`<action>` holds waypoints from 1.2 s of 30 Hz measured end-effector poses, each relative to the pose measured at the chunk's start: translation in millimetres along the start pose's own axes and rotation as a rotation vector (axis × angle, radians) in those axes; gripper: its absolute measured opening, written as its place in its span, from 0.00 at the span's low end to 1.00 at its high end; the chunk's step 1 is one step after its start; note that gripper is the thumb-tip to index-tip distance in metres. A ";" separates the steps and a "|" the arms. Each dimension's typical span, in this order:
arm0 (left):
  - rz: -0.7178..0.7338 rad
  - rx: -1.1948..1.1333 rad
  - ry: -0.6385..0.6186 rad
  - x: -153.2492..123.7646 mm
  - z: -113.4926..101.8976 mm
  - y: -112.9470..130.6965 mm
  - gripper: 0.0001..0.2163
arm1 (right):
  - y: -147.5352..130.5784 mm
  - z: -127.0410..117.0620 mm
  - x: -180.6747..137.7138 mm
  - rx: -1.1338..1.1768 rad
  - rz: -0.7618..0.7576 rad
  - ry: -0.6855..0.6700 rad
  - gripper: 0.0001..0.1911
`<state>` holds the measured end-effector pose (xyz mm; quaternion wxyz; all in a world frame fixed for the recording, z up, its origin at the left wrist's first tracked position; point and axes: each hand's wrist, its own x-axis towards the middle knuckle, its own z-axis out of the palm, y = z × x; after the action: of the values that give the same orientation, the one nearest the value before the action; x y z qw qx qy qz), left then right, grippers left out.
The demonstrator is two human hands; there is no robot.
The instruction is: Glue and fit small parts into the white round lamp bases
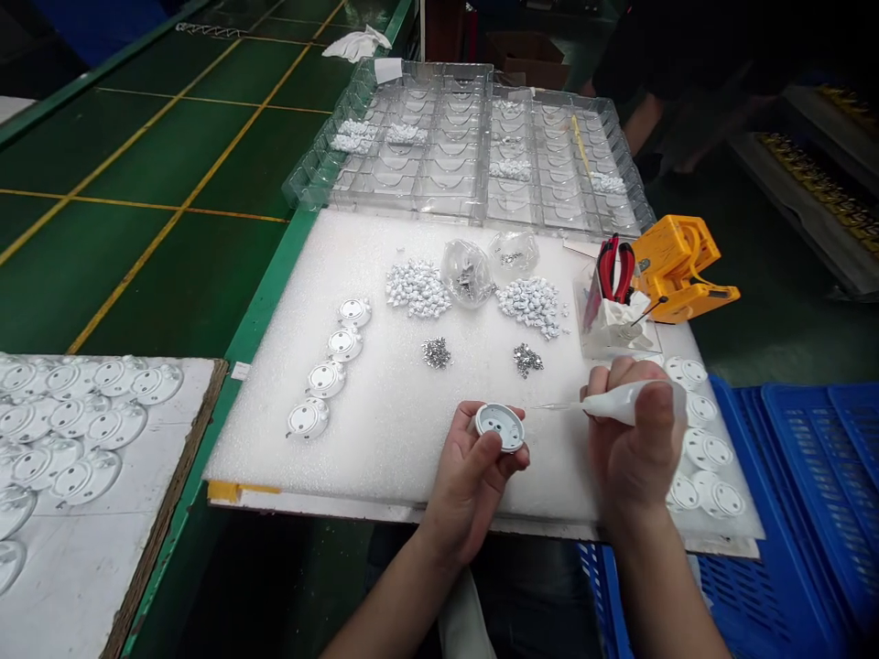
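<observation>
White round part (506, 421), lower ctr. of frame, is gripped by fingers of L hand (471, 476), hollow side up, prob. for clear view inside. Nozzle bottle (619, 401) is clenched in R hand (628, 458), tip toward part.

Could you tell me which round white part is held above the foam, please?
The part in the left hand, hollow side showing; the others lie on the foam or left board.
</observation>
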<state>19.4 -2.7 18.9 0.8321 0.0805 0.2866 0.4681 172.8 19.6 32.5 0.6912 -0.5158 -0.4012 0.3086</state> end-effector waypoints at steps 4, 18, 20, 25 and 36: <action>0.010 -0.003 -0.015 -0.1 0.6 -0.4 0.21 | 7.6 -1.6 -8.3 0.017 -0.016 -0.064 0.33; 0.019 0.015 -0.034 0.1 0.1 -2.9 0.21 | 13.8 -8.3 -15.8 -0.044 0.022 -0.046 0.30; 0.020 0.015 -0.037 0.1 0.6 -2.6 0.21 | 14.2 -8.5 -15.8 -0.047 0.008 -0.048 0.30; 0.020 0.017 -0.030 0.2 2.2 -3.4 0.21 | 14.3 -7.8 -15.8 -0.066 -0.004 -0.043 0.31; 0.009 0.023 -0.012 0.2 4.6 -2.1 0.23 | 20.5 -11.1 -18.4 -0.124 -0.024 -0.070 0.30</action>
<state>23.5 -3.1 21.8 0.8308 0.0941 0.2864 0.4678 173.3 4.7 6.9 0.6473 -0.5417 -0.4496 0.2924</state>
